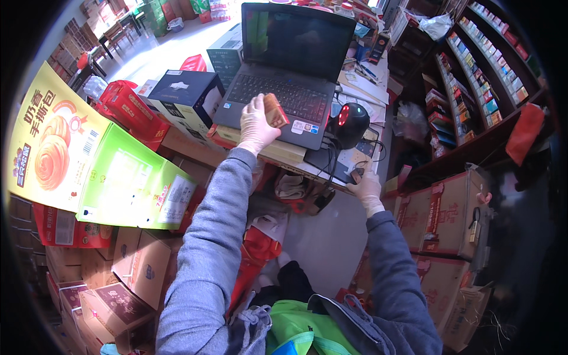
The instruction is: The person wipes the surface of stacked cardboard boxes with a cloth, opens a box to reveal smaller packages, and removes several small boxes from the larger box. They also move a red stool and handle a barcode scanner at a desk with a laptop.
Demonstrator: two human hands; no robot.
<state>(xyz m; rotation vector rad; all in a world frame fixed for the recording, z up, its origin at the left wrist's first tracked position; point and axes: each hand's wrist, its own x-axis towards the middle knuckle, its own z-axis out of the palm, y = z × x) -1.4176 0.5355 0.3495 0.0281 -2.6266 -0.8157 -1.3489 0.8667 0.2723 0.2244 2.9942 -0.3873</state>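
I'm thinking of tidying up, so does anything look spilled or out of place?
Mainly the black cables: they lie in a loose tangle below the rounded black device, near the right hand, which looks untidy. I see no spill or clear damage.

Taking the middle of the view as the dial's centre, I saw a big carton with yellow and green panels spread out at nine o'clock, brown cartons heaped below it toward eight. A red carton sat at ten, beside a dark blue box with white lower sides. At eleven stood a teal box. Wooden chairs showed farther off, past ten. At one o'clock, pens lay near white papers. Dark shelving held rows of small packs at two; an orange-red bag hung nearer three. Between three and four, larger cartons stood stacked.
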